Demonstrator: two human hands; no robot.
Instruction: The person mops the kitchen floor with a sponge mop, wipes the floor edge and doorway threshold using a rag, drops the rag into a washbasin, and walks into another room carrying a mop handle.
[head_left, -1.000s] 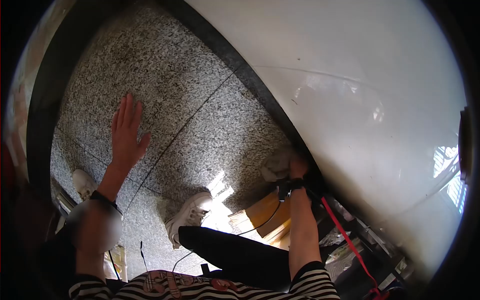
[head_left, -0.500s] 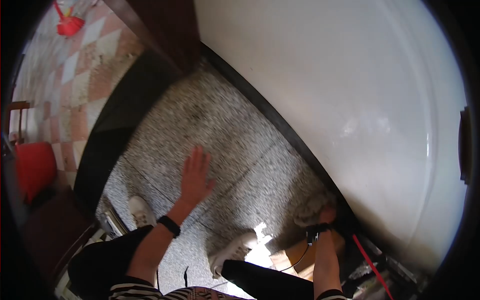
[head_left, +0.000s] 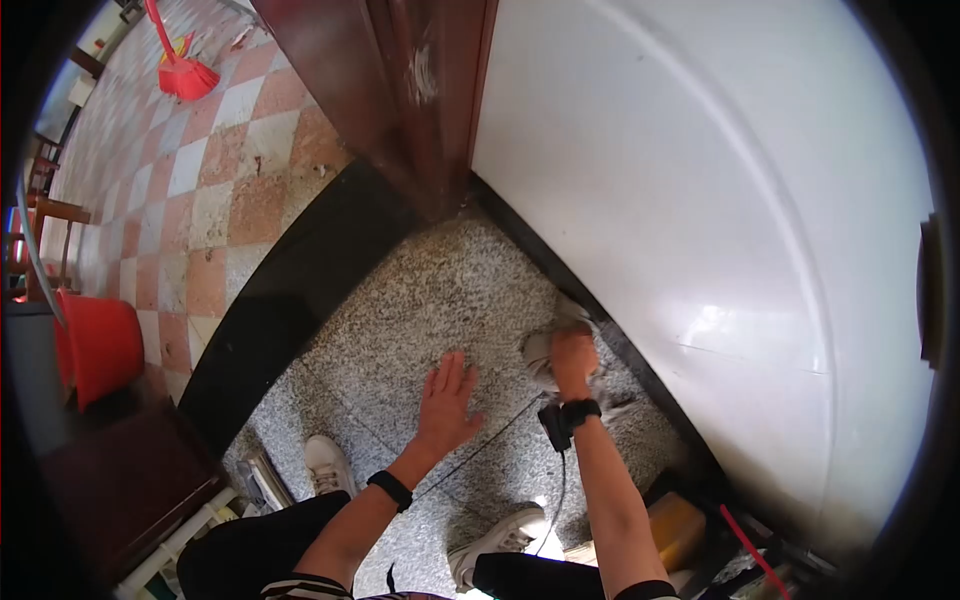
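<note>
My right hand [head_left: 574, 358] is closed round a crumpled grey rag [head_left: 539, 352], pressed against the speckled stone floor [head_left: 410, 310] beside the dark skirting of the white wall. Part of the rag is hidden under the fingers. My left hand [head_left: 446, 408] is spread with the palm down and holds nothing; whether it touches the stone I cannot tell. A black band [head_left: 390, 490] circles my left wrist. On the right wrist, a band carries a small black device [head_left: 555, 428] with a cable running down from it.
A dark wooden door frame [head_left: 430, 110] meets the wall ahead. A black stone strip [head_left: 285, 290] borders pink and white tiles. Left are a red bucket [head_left: 103, 350] and a red broom [head_left: 188, 78]. A yellowish-brown object [head_left: 676, 530] and clutter lie lower right.
My right hand has moved forward and left along the wall with the rag. My left hand, still spread, appears lower and further right as the view has shifted.
</note>
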